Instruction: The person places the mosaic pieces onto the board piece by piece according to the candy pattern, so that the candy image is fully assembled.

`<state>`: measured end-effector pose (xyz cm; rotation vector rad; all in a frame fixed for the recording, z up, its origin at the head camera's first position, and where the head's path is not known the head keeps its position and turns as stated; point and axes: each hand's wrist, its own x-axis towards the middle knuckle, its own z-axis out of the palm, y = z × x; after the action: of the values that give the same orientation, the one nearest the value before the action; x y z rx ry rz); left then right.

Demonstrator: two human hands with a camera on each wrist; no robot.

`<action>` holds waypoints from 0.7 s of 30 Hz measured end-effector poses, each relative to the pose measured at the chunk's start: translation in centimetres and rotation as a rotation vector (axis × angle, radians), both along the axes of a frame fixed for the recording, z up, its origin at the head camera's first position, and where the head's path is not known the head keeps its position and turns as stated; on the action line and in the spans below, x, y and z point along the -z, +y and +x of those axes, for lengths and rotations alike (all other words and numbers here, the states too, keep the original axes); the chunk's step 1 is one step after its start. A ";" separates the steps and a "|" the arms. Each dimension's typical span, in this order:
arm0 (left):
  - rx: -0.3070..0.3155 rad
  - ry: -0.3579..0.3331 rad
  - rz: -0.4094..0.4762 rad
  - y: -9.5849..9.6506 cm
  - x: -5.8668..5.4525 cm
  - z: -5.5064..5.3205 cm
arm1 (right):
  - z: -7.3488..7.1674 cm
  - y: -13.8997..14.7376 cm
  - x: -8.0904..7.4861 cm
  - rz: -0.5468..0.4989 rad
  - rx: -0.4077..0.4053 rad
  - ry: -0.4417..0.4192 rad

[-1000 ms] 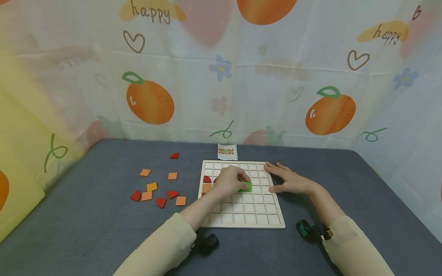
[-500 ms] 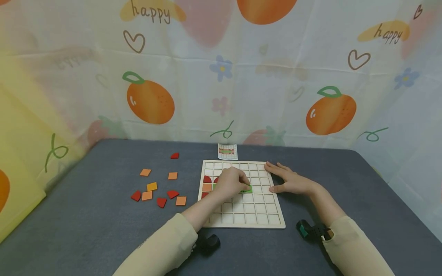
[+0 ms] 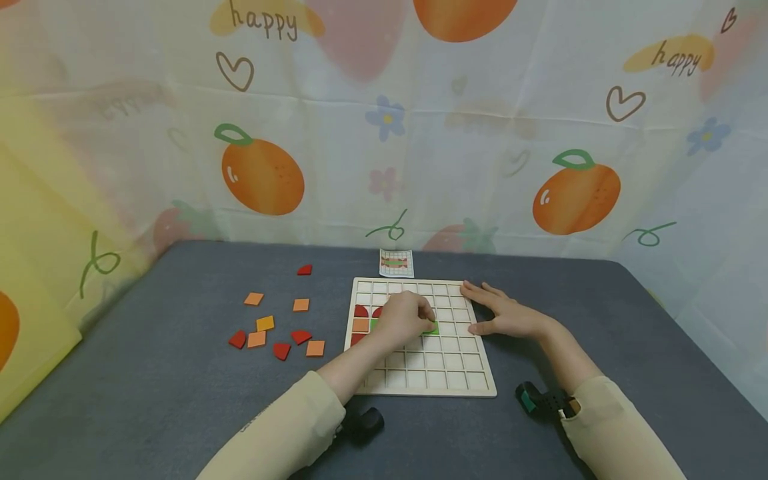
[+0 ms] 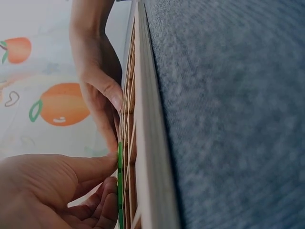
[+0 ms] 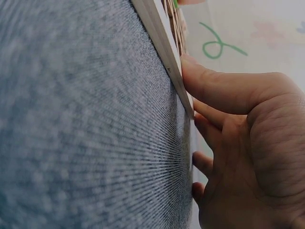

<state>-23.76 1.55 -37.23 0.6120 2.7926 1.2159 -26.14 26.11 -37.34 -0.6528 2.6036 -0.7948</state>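
My left hand (image 3: 403, 319) reaches over the white gridded board (image 3: 441, 363), its thumb and fingertips pinched together at a green tile (image 3: 432, 329) in the middle rows. In the left wrist view the thumb and curled fingers touch a row of green tiles (image 4: 120, 191) lying along the grid. Red tiles (image 3: 361, 311) and an orange tile (image 3: 360, 325) sit in cells at the board's left; my left hand and forearm hide part of that row. With fingers spread, my right hand (image 3: 507, 317) rests at the board's right edge, thumb on the rim.
Loose orange tiles (image 3: 315, 349), red quarter-round tiles (image 3: 281, 351) and a yellow-orange tile (image 3: 265, 323) lie on the dark table (image 3: 150, 373) left of the board. A small pattern card (image 3: 396, 264) lies behind it. A printed curtain (image 3: 336, 133) closes off the back.
The green tile, tilted up in my left fingers a second ago, now lies flat in the grid under the fingertips. My right hand keeps its place.
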 end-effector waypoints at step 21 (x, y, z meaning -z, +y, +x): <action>0.037 -0.061 0.030 -3.0 -2.9 -0.8 | -0.2 0.0 0.1 0.015 0.008 -0.016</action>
<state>-24.60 -1.41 -34.38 0.6151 2.7051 1.2501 -26.30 26.12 -37.42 -0.6298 2.5970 -0.7795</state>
